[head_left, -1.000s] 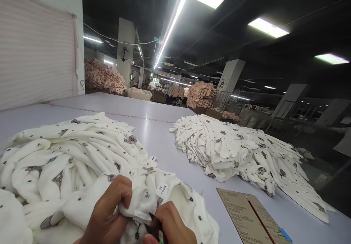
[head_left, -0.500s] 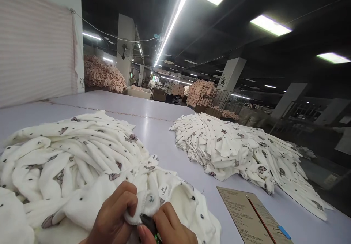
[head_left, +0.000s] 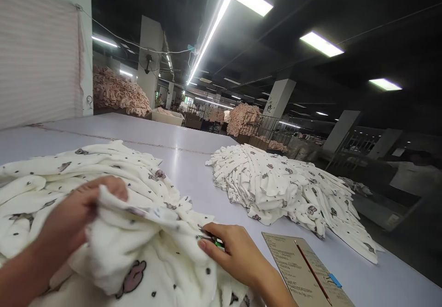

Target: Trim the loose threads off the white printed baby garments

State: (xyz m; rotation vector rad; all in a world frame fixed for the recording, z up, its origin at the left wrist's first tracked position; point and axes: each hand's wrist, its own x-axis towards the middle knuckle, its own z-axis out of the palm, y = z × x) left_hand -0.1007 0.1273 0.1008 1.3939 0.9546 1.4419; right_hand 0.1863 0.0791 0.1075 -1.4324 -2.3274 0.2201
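Observation:
A heap of white printed garments [head_left: 103,178] lies on the table in front of me. My left hand [head_left: 74,215] is closed on a fold of the top garment [head_left: 145,247], lifting it up and to the left. My right hand [head_left: 235,251] rests on the same garment's right edge, fingers pinched round a small dark tool with a green spot [head_left: 211,240].
A second pile of the same white garments [head_left: 283,189] lies to the right on the pale table [head_left: 162,134]. A brown paper sheet [head_left: 297,270] with a red pencil [head_left: 311,269] lies near my right wrist. Pink garment heaps and wire carts stand at the back.
My hands, which were pinched together at a garment's label, have come apart. The left one has pulled cloth up and leftward; the right one has slid right with the tool.

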